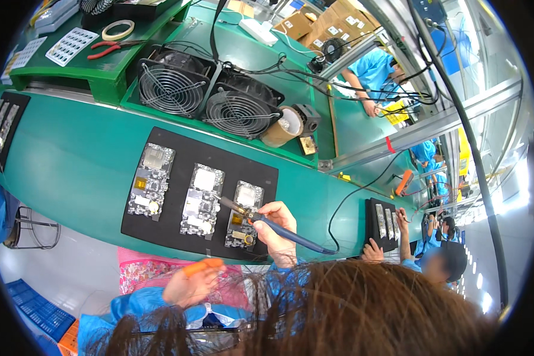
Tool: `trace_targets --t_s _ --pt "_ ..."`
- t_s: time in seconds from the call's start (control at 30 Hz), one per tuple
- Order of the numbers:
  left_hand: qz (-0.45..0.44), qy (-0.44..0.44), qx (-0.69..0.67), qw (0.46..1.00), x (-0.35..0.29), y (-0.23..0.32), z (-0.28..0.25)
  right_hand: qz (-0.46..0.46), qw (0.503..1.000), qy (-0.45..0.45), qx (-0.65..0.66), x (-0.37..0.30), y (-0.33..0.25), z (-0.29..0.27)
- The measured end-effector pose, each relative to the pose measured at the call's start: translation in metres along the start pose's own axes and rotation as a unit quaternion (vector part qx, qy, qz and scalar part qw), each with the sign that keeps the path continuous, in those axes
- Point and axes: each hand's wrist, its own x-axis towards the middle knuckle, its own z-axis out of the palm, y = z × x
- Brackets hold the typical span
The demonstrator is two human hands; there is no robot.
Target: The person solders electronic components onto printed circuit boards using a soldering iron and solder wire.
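Observation:
Three circuit boards lie side by side on a black foam mat [178,148]: a left board [154,181], a middle board [203,199] and a right board [246,194]. My right hand [276,231] grips a soldering iron [285,231] with a dark blue handle. Its tip points left, at the right edge of the middle board; whether they touch I cannot tell. My left hand [193,285] is below the mat's front edge, closed on an orange stick-like thing [203,266], whose kind is unclear.
Two fans with wire guards [171,89] [242,113] stand behind the mat, beside a cardboard tube [283,126]. Red-handled pliers [110,50] and a tape roll [118,29] lie on a green shelf [71,68]. Right, a co-worker's hands [374,251] hold another board mat [382,225].

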Motion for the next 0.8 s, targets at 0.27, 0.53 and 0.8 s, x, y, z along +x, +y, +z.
trace_targets --t_s 0.27,0.53,0.8 --pt "0.549 0.201 0.776 0.236 -0.074 0.105 0.078 -0.073 0.991 -0.073 -0.081 0.018 0.019 0.048" --pt "0.470 0.201 0.856 0.071 -0.069 0.133 0.077 -0.132 0.980 -0.078 -0.129 0.026 0.049 0.071" --pt "0.523 0.247 0.796 0.178 -0.065 0.130 0.047 -0.185 0.959 -0.092 -0.192 0.030 0.059 0.074"
